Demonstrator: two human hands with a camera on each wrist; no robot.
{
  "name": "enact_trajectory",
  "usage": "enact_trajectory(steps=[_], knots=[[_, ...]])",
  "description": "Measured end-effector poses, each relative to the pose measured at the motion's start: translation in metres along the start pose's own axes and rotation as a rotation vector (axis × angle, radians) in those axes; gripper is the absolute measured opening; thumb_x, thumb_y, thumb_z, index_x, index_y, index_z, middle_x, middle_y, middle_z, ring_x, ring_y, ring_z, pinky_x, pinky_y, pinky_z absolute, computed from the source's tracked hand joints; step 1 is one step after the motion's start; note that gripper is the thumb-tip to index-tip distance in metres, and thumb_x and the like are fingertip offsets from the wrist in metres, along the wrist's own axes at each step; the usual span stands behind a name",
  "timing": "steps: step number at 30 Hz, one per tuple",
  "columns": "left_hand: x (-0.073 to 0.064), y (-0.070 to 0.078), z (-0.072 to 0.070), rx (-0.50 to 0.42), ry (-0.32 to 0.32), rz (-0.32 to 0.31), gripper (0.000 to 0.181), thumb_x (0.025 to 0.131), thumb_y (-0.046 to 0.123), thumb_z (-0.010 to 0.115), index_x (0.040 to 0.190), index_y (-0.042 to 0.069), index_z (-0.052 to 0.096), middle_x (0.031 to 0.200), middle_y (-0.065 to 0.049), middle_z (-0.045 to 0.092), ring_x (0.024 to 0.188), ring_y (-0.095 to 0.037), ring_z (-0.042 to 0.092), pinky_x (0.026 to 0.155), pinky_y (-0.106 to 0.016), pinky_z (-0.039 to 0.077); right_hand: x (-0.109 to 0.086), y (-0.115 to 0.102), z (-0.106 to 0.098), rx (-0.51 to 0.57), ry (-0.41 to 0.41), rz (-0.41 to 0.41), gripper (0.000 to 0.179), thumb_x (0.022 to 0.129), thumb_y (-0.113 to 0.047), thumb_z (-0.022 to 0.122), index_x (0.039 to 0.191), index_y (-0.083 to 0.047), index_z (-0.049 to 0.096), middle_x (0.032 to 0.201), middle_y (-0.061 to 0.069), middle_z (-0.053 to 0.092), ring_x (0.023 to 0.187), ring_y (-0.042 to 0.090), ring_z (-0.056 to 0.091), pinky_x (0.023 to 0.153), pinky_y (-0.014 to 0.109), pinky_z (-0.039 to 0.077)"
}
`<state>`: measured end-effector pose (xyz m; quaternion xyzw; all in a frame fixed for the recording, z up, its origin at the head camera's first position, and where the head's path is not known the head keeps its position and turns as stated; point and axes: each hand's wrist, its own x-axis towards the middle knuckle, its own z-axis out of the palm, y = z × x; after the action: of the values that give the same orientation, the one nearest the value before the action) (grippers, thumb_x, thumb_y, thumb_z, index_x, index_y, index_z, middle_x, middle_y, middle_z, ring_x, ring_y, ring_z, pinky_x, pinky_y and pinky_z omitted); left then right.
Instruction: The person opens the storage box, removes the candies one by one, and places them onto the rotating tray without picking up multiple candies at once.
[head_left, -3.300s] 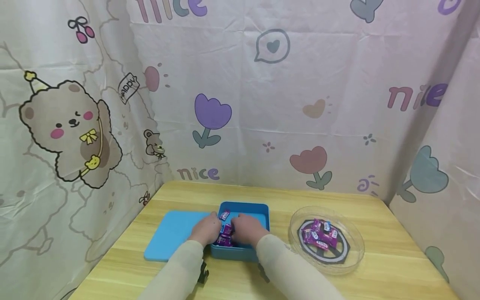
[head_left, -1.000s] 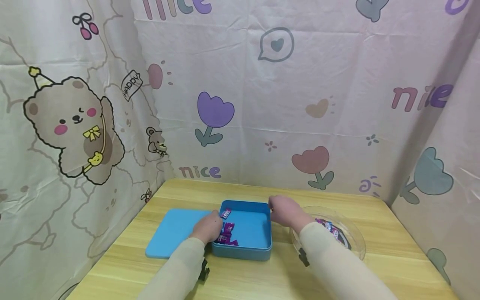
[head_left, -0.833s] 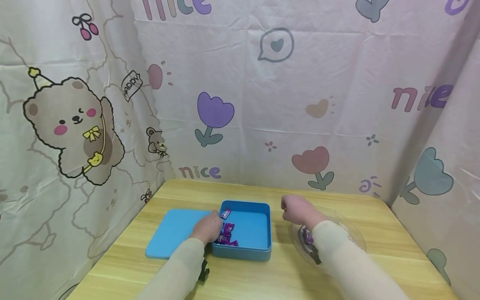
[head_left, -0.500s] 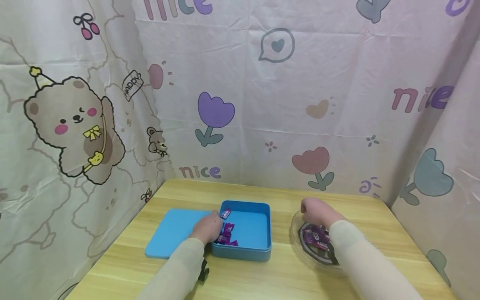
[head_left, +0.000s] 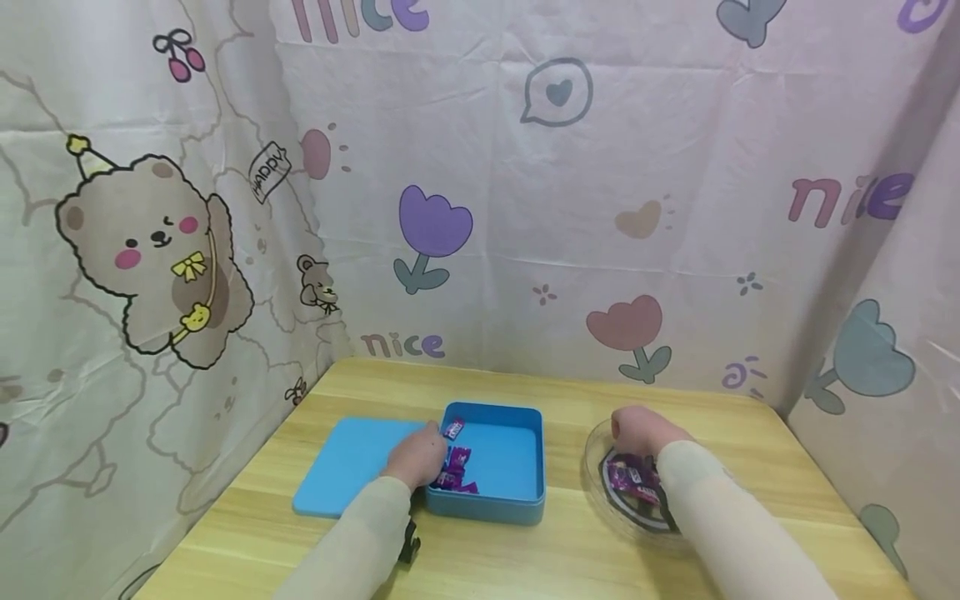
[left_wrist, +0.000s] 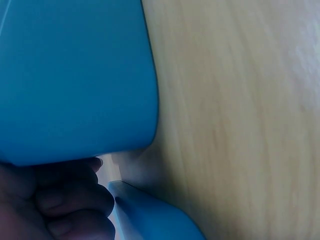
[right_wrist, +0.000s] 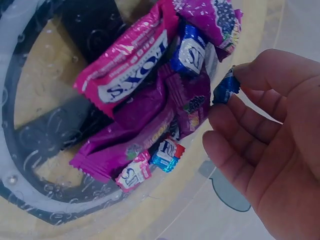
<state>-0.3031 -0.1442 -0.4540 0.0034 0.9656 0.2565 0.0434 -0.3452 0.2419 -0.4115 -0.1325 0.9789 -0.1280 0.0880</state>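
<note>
My left hand [head_left: 418, 457] grips the left wall of the blue box [head_left: 486, 510]. In the left wrist view, its curled fingers [left_wrist: 82, 197] lie against the box's side. Several purple-wrapped candies [head_left: 459, 458] lie along the left inside of the box. At the right, my right hand [head_left: 647, 430] is over the round clear dish [head_left: 597, 492]. Thumb and fingers pinch a small blue-wrapped candy [right_wrist: 226, 89] in the right wrist view. Beside it in the dish are a pink candy packet [right_wrist: 132, 62], purple packets [right_wrist: 125, 137] and smaller candies [right_wrist: 190, 52].
A flat light-blue lid [head_left: 348, 467] lies on the wooden table [head_left: 555, 558], left of the box. Printed curtains [head_left: 510, 183] stand behind the table and along both sides. A strip of tabletop separates box and dish.
My right hand has left the box, moved right past its edge and come down into the clear dish, where it now pinches a small blue candy. My left hand stays at the box.
</note>
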Motion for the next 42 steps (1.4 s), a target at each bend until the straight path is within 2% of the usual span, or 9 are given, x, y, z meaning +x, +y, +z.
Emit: enact_trajectory(steps=[6,12,19,27,30,35,42], knots=[[0.001,0.0,0.005,0.006,-0.001,0.004,0.051,0.104,0.021,0.042,0.145,-0.009,0.043,0.139,-0.024,0.055,0.12,-0.036,0.057,0.105,-0.059,0.043,-0.003,0.004,0.006,-0.038,0.01,-0.018,0.013,0.079,0.0,0.066,0.079,-0.01,0.057,0.073,0.002,0.055,0.069,0.02,0.053,0.062,0.036,0.047],[0.002,0.001,0.006,-0.008,-0.012,-0.005,0.053,0.105,0.021,0.04,0.149,-0.009,0.039,0.146,-0.024,0.05,0.131,-0.039,0.051,0.108,-0.06,0.039,-0.004,0.005,0.008,-0.04,0.006,0.004,0.013,0.079,-0.001,0.066,0.079,-0.011,0.057,0.073,0.002,0.055,0.069,0.02,0.052,0.061,0.036,0.045],[0.001,0.004,0.006,-0.002,-0.015,-0.006,0.054,0.105,0.022,0.039,0.15,-0.009,0.038,0.147,-0.024,0.049,0.134,-0.04,0.048,0.109,-0.06,0.038,-0.006,0.006,0.006,-0.026,0.007,0.005,0.013,0.079,-0.001,0.065,0.078,-0.011,0.056,0.072,0.002,0.055,0.068,0.02,0.052,0.06,0.036,0.045],[0.002,0.005,0.007,-0.027,-0.022,-0.002,0.055,0.105,0.022,0.038,0.151,-0.009,0.036,0.149,-0.025,0.047,0.135,-0.041,0.046,0.11,-0.06,0.037,-0.013,0.004,-0.005,-0.01,0.028,-0.005,0.009,0.084,-0.009,0.067,0.083,-0.012,0.058,0.075,0.001,0.056,0.068,0.019,0.053,0.06,0.037,0.046],[0.003,0.006,0.004,-0.031,-0.021,0.005,0.055,0.106,0.022,0.037,0.152,-0.009,0.033,0.151,-0.025,0.045,0.138,-0.042,0.043,0.111,-0.06,0.035,-0.014,-0.002,-0.012,-0.016,0.043,-0.027,0.009,0.084,-0.011,0.067,0.083,-0.012,0.058,0.075,0.001,0.056,0.065,0.019,0.053,0.058,0.037,0.046],[0.005,0.006,-0.001,-0.04,-0.011,0.012,0.055,0.106,0.022,0.036,0.152,-0.009,0.033,0.152,-0.025,0.044,0.138,-0.042,0.043,0.112,-0.06,0.034,-0.013,-0.022,-0.019,-0.044,0.094,-0.083,0.007,0.083,-0.012,0.067,0.086,-0.013,0.06,0.079,-0.001,0.058,0.069,0.017,0.054,0.063,0.038,0.049],[0.004,-0.002,0.0,-0.005,-0.007,0.02,0.054,0.106,0.02,0.036,0.151,-0.011,0.035,0.151,-0.025,0.044,0.138,-0.043,0.042,0.112,-0.059,0.035,-0.011,-0.066,-0.013,-0.027,0.139,-0.188,0.007,0.085,-0.013,0.069,0.091,-0.013,0.065,0.082,-0.005,0.06,0.074,0.015,0.054,0.072,0.039,0.052]])
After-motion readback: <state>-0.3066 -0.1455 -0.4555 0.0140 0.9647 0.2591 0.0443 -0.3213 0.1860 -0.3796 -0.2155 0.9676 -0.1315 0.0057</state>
